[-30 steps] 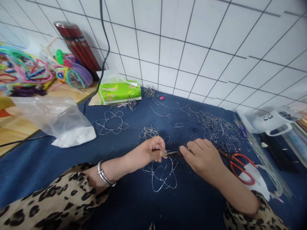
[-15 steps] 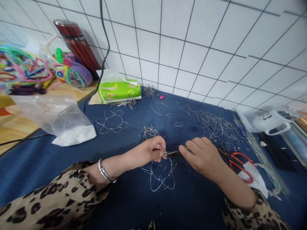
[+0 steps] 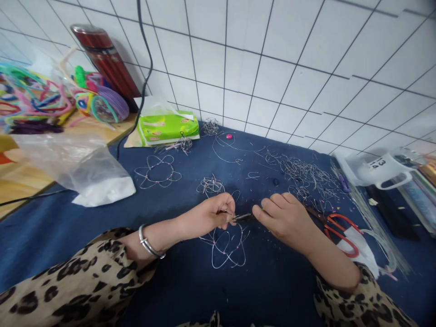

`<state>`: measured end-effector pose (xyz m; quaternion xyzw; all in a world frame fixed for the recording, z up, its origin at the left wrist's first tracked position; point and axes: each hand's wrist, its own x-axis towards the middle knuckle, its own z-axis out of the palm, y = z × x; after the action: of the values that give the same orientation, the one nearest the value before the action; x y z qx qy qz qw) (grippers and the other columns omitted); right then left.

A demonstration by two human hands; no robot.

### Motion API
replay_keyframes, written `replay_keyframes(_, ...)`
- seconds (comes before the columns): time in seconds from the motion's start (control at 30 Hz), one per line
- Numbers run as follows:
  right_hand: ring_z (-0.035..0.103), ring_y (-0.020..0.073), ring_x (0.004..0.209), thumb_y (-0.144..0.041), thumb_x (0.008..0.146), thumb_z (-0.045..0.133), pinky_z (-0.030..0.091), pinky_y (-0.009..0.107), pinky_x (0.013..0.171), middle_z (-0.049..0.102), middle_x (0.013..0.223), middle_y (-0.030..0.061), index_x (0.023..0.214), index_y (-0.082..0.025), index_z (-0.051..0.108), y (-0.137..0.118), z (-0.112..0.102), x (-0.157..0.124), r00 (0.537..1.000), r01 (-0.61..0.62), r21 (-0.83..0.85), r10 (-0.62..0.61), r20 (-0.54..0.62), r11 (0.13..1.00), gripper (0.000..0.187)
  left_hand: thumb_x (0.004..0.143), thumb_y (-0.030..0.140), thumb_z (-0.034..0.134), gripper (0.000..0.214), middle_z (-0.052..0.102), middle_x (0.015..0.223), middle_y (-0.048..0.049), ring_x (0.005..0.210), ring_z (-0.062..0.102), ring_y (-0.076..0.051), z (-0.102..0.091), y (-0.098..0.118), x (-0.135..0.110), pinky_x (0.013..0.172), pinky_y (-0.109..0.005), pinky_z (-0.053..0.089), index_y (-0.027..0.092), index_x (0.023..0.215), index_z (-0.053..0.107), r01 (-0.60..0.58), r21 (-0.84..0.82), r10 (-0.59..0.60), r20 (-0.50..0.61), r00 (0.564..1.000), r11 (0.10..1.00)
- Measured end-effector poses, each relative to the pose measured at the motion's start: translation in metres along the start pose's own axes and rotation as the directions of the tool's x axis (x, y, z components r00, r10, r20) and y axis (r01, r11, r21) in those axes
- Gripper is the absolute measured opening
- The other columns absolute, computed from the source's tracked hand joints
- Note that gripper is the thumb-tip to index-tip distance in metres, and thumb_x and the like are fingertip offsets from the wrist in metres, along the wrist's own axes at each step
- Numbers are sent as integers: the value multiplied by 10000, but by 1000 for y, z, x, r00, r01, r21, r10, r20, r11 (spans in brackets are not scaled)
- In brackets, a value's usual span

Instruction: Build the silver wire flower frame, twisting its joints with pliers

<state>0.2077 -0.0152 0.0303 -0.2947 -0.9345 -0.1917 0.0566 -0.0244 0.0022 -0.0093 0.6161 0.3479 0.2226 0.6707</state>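
My left hand [image 3: 218, 212] is closed, thumb and fingers pinching a thin silvery wire piece. Loops of a wire flower [image 3: 227, 254] with small pink beads hang below and behind those fingers. My right hand [image 3: 281, 221] is wrapped round pliers [image 3: 243, 218], whose dark handles are mostly hidden in the palm. The jaws of the pliers meet the wire right at my left fingertips; the exact spot they grip is too small to make out. A similar wire flower [image 3: 158, 171] lies flat at the left, and a small heap of wire pieces [image 3: 211, 185] sits just behind my left hand.
Tangled wire [image 3: 303, 177] and red-handled scissors [image 3: 340, 234] lie at the right, near a white mug [image 3: 388, 170]. At the left are a plastic bag [image 3: 102, 177], a green tissue pack [image 3: 166, 128], a dark cable [image 3: 146, 68] and a red flask [image 3: 109, 61].
The hands keep nearly the same pose, with the pliers at the left fingertips. The wire flower's lower loops have shifted slightly up. The whole view has moved a little.
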Motion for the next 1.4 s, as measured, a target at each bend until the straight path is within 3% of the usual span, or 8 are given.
replay_keyframes(0.63, 337, 148, 701, -150, 872, 439, 196, 319, 598, 481, 725, 9, 942, -190, 577, -4, 6, 2, 1000, 7, -29, -7, 2, 1000, 160, 804, 131, 476, 61, 564, 712, 15, 603, 494, -102, 0, 1, -1, 572, -238, 379, 179, 829, 450, -12, 69, 11, 23, 1000, 998)
replay_keyframes(0.97, 344, 155, 717, -172, 851, 456, 208, 327, 619, 479, 740, 13, 947, -190, 583, -4, 8, 2, 997, -29, 91, 23, 71, 995, 160, 827, 127, 435, 56, 559, 730, 15, 629, 504, -107, -1, 6, -3, 584, -242, 386, 180, 844, 438, -21, 181, 11, 56, 998, 983)
replay_keyframes(1.4, 349, 160, 716, -177, 870, 434, 202, 330, 596, 476, 754, 19, 1000, -178, 566, -8, 7, 2, 995, -11, 18, 9, 99, 1000, 185, 812, 117, 449, 64, 555, 717, 20, 620, 489, -102, -3, 5, -2, 587, -240, 382, 173, 839, 440, -12, 125, 1, 80, 997, 992)
